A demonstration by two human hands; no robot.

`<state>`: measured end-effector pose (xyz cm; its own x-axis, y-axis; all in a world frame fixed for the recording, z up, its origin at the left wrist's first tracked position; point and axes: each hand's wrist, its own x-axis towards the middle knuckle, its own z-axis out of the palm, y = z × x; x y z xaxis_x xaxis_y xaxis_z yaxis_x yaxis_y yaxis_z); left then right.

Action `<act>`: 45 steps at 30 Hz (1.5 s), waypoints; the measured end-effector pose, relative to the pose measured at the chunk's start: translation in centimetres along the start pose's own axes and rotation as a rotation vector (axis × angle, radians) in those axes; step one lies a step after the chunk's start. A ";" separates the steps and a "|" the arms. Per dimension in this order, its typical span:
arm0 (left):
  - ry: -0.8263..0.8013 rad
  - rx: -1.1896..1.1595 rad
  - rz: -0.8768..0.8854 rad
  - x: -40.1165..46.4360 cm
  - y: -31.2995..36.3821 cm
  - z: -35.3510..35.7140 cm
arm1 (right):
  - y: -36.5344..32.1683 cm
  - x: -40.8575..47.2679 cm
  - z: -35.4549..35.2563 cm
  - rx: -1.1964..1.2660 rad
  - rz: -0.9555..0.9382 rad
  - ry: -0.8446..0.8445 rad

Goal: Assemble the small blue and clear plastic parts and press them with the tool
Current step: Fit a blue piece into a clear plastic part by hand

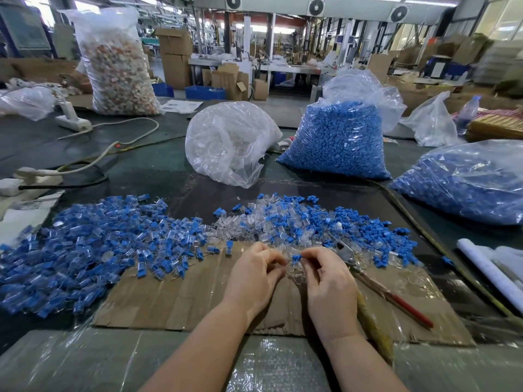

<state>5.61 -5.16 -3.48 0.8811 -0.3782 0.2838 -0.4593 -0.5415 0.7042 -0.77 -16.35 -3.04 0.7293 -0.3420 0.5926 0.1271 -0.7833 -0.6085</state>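
My right hand (329,281) pinches a small blue part (296,258) between thumb and fingertips. Close beside it, my left hand (254,275) pinches a clear plastic part (286,265), hard to make out against the pile. Both hands meet over a sheet of cardboard (175,301). Just right of my right hand lie pliers (368,275) with red handles, untouched. A pile of loose blue and clear parts (311,224) spreads beyond my hands. To the left lies a large heap of joined blue-and-clear pieces (93,244).
A bag of clear parts (229,142) and a bag of blue parts (336,142) stand behind the piles; another blue bag (467,182) lies at right. Power strips and cables (85,165) cross the table at left. White rolls (492,273) lie at the right edge.
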 end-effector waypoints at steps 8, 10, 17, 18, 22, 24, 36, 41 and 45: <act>0.058 -0.156 -0.042 -0.3 0.4 -0.8 | 0.0 -0.1 -0.2 -0.011 -0.005 -0.028; 0.063 -0.244 -0.065 -0.4 0.4 -1.0 | 0.0 -0.1 -0.2 -0.014 -0.011 -0.038; 0.104 -0.420 -0.103 -0.6 0.4 -0.9 | 0.1 -0.1 0.0 -0.006 0.007 -0.052; 0.088 -0.419 -0.097 -0.6 0.3 -0.9 | 0.2 -0.1 0.0 -0.006 0.007 -0.048; 0.047 -0.300 -0.091 -0.3 0.2 -0.9 | 0.2 -0.3 0.1 -0.012 0.002 -0.044; 0.044 -0.310 -0.100 -0.2 0.1 -1.0 | 0.2 -0.3 0.1 -0.014 0.003 -0.045; -0.049 -0.599 -0.162 -0.3 0.1 -0.9 | 0.2 -0.2 0.4 -0.155 0.042 -0.113; -0.076 -0.569 -0.135 -0.2 0.2 -0.9 | 0.3 -0.1 0.5 -0.174 0.030 -0.152; -0.047 -0.513 -0.139 -0.2 0.2 -1.1 | 0.2 -0.1 0.4 -0.128 -0.011 -0.118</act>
<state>5.46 -4.42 -2.67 0.9183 -0.3689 0.1434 -0.2135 -0.1566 0.9643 -0.56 -16.24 -3.41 0.8029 -0.2758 0.5285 0.0543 -0.8491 -0.5255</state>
